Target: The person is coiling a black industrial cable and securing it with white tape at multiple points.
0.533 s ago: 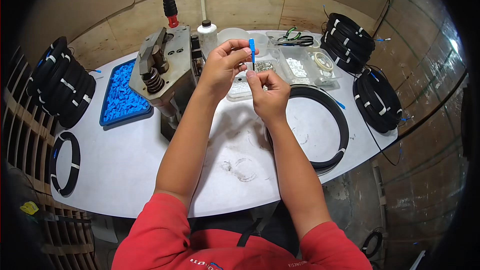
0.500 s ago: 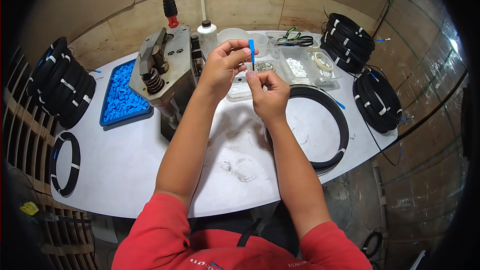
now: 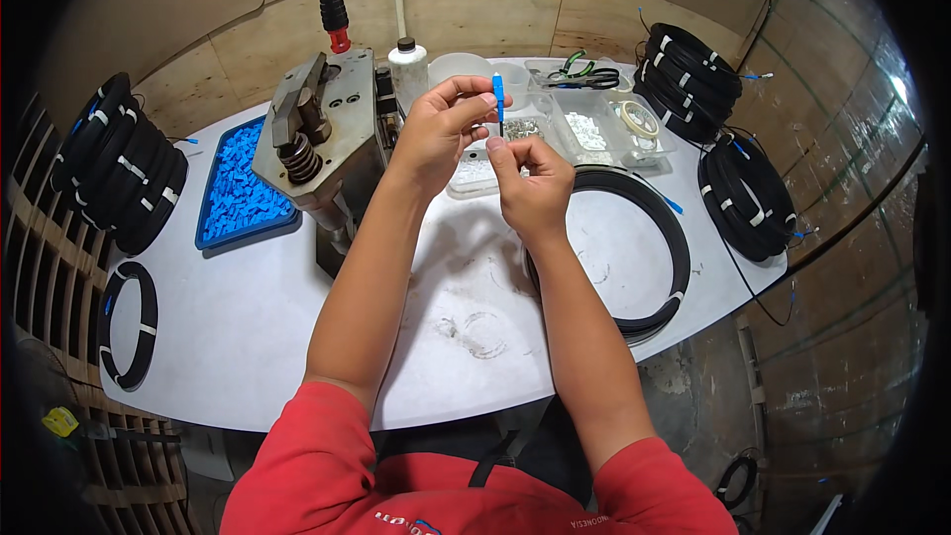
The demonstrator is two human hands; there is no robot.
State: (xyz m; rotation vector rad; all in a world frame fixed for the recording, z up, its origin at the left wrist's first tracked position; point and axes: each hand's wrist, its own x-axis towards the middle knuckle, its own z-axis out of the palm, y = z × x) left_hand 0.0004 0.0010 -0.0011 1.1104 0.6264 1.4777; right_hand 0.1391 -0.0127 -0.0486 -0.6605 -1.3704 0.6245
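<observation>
I pinch the blue connector (image 3: 498, 91) upright in my left hand (image 3: 441, 124) at 12 o'clock above the table (image 3: 248, 327), my right hand (image 3: 533, 183) closed on the thin cable below, feeding it straight, without kinking.

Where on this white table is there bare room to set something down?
The white table is bare along its near edge, between the metal press and the left forearm. More room lies inside the black cable coil by the right hand. The far side is crowded: blue tray, clear parts boxes.
</observation>
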